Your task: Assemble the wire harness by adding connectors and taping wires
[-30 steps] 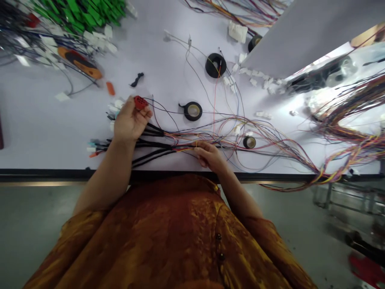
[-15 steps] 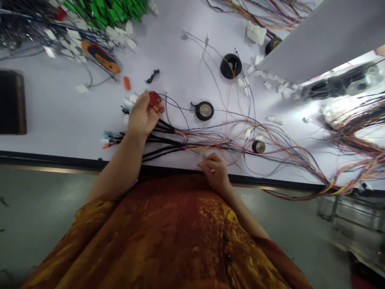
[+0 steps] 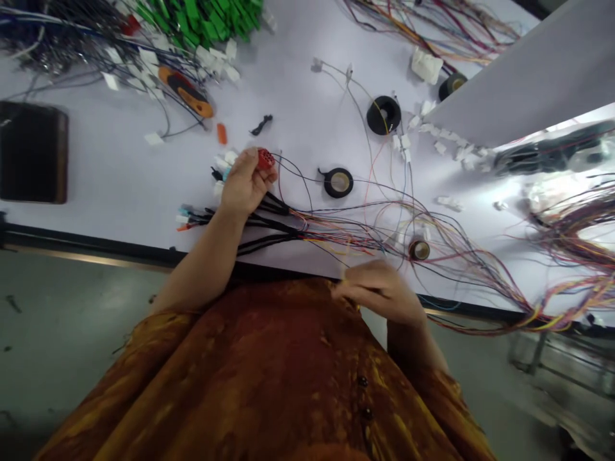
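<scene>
My left hand (image 3: 247,182) is closed on a red connector (image 3: 266,159), its face with rows of holes turned up. Thin dark wires run from this connector toward the right. My right hand (image 3: 384,291) is closed at the table's front edge, its fingers pinched and partly smeared by motion. A thin dark wire (image 3: 329,254) leads from the harness into its fingers; the wire's end is hidden. Between the hands lies the wire harness (image 3: 331,224), with black-sleeved branches (image 3: 269,224) that pass under my left forearm.
Black tape rolls (image 3: 339,183) lie beyond the harness, another (image 3: 419,250) beside it. An orange-handled cutter (image 3: 186,93), a phone-like dark device (image 3: 33,153) and a pile of green connectors (image 3: 206,19) are at the left. A pale panel (image 3: 528,70) slants across the right.
My right hand has moved right and toward my body, and the dark wire stretches further with it. My left hand keeps hold of the red connector. The whole view has shifted slightly.
</scene>
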The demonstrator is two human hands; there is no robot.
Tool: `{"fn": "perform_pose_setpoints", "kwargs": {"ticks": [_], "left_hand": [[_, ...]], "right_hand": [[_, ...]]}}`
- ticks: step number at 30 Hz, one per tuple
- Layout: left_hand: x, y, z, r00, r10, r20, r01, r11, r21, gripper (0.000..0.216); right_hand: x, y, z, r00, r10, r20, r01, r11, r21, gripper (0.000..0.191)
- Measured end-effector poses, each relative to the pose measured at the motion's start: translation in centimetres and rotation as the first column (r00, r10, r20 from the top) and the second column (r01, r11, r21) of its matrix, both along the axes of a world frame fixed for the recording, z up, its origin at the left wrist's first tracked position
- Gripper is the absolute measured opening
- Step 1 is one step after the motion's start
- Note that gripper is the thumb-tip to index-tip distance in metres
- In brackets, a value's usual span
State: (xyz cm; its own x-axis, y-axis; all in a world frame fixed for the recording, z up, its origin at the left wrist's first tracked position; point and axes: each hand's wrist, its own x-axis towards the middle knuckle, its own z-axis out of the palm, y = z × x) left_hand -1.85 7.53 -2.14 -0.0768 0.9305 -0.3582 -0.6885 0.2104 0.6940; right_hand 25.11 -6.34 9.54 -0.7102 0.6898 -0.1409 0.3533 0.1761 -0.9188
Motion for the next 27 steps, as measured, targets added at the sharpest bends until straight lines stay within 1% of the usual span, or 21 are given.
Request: {"fn": "perform_pose_setpoints", "kwargs": {"ticks": [1, 2, 3, 4, 5, 6, 7, 8, 9, 10, 11, 12, 13, 15, 17, 19, 21, 22, 23, 25, 27], "left_hand": [[0.0, 0.0, 0.0, 1.0, 0.003, 0.0, -0.003, 1.0, 0.004, 0.021], [-0.1, 0.0, 0.0, 1.0, 0.006, -0.004, -0.006, 1.0, 0.002, 0.021], [-0.1, -0.1, 0.0, 1.0, 0.006, -0.012, -0.006, 1.0, -0.003, 0.02], [-0.1, -0.1, 0.0, 1.0, 0.004, -0.024, -0.004, 1.0, -0.01, 0.019], [-0.1, -0.1, 0.0, 0.999, 0.0, -0.039, -0.001, 1.0, -0.017, 0.018], [-0.1, -0.1, -0.1, 0.999, -0.003, -0.053, 0.002, 1.0, -0.023, 0.017], [-0.1, -0.1, -0.1, 0.998, -0.005, -0.061, 0.003, 1.0, -0.026, 0.016], [-0.1, -0.1, -0.1, 0.998, -0.006, -0.065, 0.004, 1.0, -0.024, 0.016], [-0.1, -0.1, -0.2, 0.998, -0.008, -0.062, 0.007, 1.0, -0.018, 0.015], [-0.1, -0.1, -0.3, 0.998, -0.01, -0.055, 0.009, 1.0, -0.008, 0.015], [-0.2, -0.1, -0.4, 0.999, -0.01, -0.045, 0.01, 1.0, 0.005, 0.015], [-0.2, -0.1, -0.5, 0.999, -0.009, -0.035, 0.01, 1.0, 0.018, 0.015], [-0.2, -0.1, -0.5, 1.0, -0.009, -0.028, 0.01, 1.0, 0.029, 0.016], [-0.2, -0.1, -0.6, 1.0, -0.008, -0.02, 0.009, 0.999, 0.044, 0.016], [-0.2, -0.1, -0.6, 1.0, -0.012, -0.019, 0.013, 0.999, 0.048, 0.017], [-0.2, -0.2, -0.5, 1.0, -0.015, -0.01, 0.015, 0.999, 0.045, 0.017], [-0.2, -0.2, -0.4, 1.0, -0.018, 0.006, 0.018, 0.999, 0.039, 0.017], [-0.2, -0.3, -0.3, 1.0, -0.018, 0.018, 0.017, 0.999, 0.035, 0.018], [-0.1, -0.3, -0.2, 0.999, -0.016, 0.03, 0.015, 0.999, 0.03, 0.018], [-0.1, -0.4, 0.0, 0.999, -0.011, 0.051, 0.01, 1.0, 0.015, 0.021], [0.0, -0.4, 0.2, 0.998, -0.009, 0.056, 0.009, 1.0, 0.005, 0.024]], "right_hand": [[0.1, 0.3, -0.3, 0.984, -0.054, 0.168, 0.05, 0.998, 0.029, 0.039], [0.3, 0.7, -0.6, 0.96, -0.071, 0.27, 0.063, 0.997, 0.039, 0.04], [0.6, 1.0, -0.9, 0.958, -0.027, 0.287, 0.026, 1.0, 0.007, 0.041], [1.1, 1.2, -1.1, 0.975, 0.072, 0.212, -0.06, 0.996, -0.064, 0.044], [1.6, 1.5, -1.2, 0.983, 0.175, 0.057, -0.165, 0.975, -0.146, 0.051], [2.3, 1.7, -1.3, 0.971, 0.208, -0.121, -0.229, 0.951, -0.206, 0.059], [3.0, 1.9, -1.2, 0.956, 0.131, -0.263, -0.196, 0.95, -0.241, 0.065], [3.7, 2.1, -1.0, 0.938, -0.04, -0.345, -0.055, 0.964, -0.261, 0.069], [4.3, 2.4, -0.6, 0.89, -0.26, -0.374, 0.163, 0.949, -0.271, 0.068], [4.9, 2.7, 0.0, 0.796, -0.473, -0.378, 0.396, 0.879, -0.265, 0.065], [5.4, 3.3, 0.9, 0.68, -0.632, -0.372, 0.583, 0.774, -0.248, 0.058], [5.8, 4.0, 1.9, 0.581, -0.719, -0.382, 0.696, 0.682, -0.225, 0.051], [6.0, 4.9, 3.1, 0.522, -0.753, -0.4, 0.749, 0.63, -0.207, 0.044], [5.6, 7.2, 5.4, 0.499, -0.751, -0.432, 0.782, 0.605, -0.15, 0.036], [3.9, 9.9, 6.3, 0.555, -0.713, -0.428, 0.783, 0.622, -0.021, 0.034], [1.0, 12.6, 5.1, 0.653, -0.661, -0.369, 0.74, 0.66, 0.127, 0.028], [-2.6, 14.9, 2.0, 0.755, -0.611, -0.236, 0.647, 0.752, 0.123, 0.01], [-4.3, 15.7, 0.0, 0.819, -0.566, -0.093, 0.574, 0.81, 0.122, 0.018], [-5.9, 16.3, -1.9, 0.846, -0.532, 0.016, 0.526, 0.84, 0.13, 0.023], [-8.3, 16.8, -5.2, 0.87, -0.486, 0.083, 0.471, 0.869, 0.15, 0.013], [-9.6, 16.4, -7.1, 0.89, -0.455, 0.039, 0.445, 0.884, 0.144, 0.007]]}}
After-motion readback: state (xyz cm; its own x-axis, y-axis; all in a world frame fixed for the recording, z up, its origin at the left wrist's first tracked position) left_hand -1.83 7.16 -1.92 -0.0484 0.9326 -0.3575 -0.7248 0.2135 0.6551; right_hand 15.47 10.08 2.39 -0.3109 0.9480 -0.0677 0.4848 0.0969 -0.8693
